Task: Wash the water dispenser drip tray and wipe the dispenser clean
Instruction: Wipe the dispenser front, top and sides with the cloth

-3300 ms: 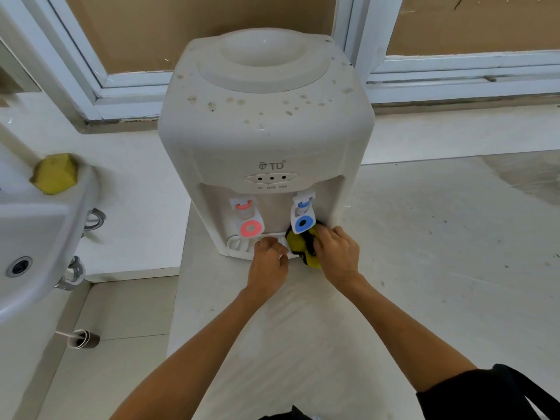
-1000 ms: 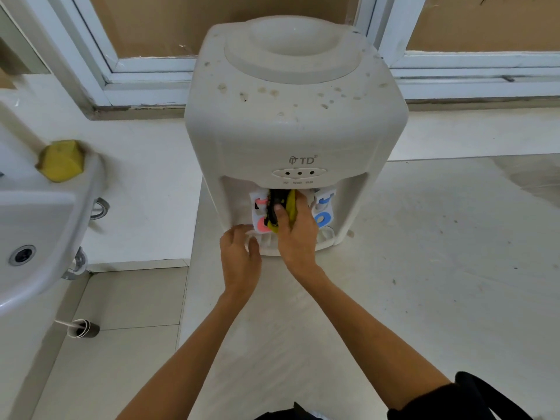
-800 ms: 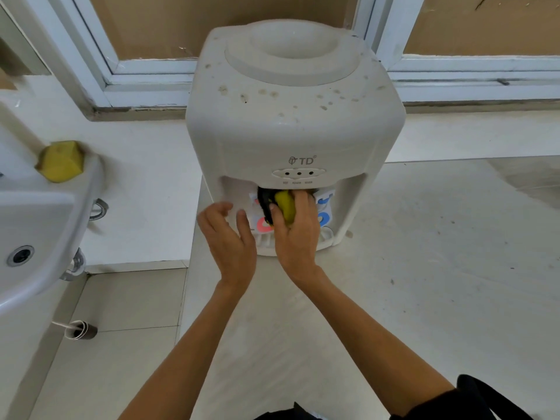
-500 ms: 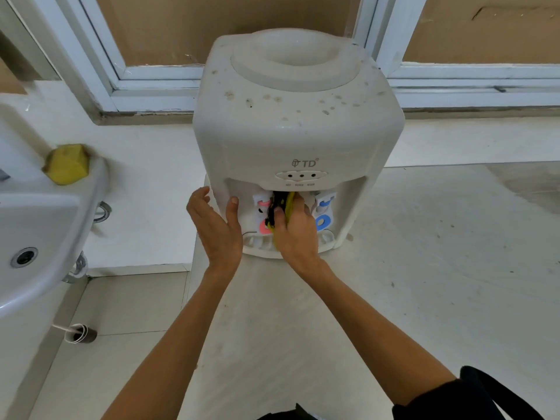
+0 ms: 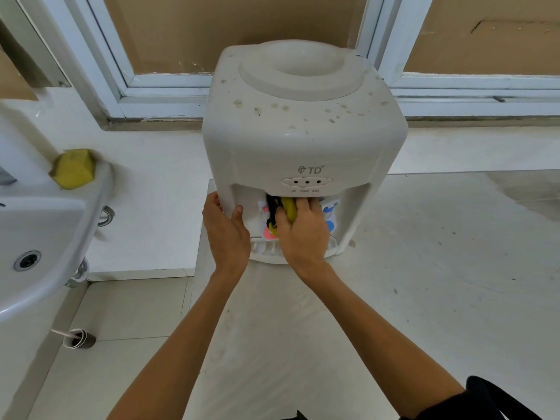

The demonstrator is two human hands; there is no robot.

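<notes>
A cream, stained water dispenser (image 5: 303,140) stands on a white counter under a window. My left hand (image 5: 225,231) grips the dispenser's front left edge, thumb inside the tap recess. My right hand (image 5: 303,231) holds a yellow and black cloth (image 5: 286,209) against the back wall of the recess, between the red tap (image 5: 266,233) and the blue tap (image 5: 330,221). The white slotted drip tray (image 5: 263,247) sits in its place at the dispenser's base, partly hidden by both hands.
A white basin (image 5: 45,231) juts out at the left, with a yellow sponge (image 5: 74,168) on its rim. A small dark roll (image 5: 77,339) lies on the tiled floor below. The counter (image 5: 424,268) stretches to the right of the dispenser.
My left hand left the drip tray and moved up to grip the dispenser's left front edge. My right hand moved the cloth from under the blue tap to between the taps.
</notes>
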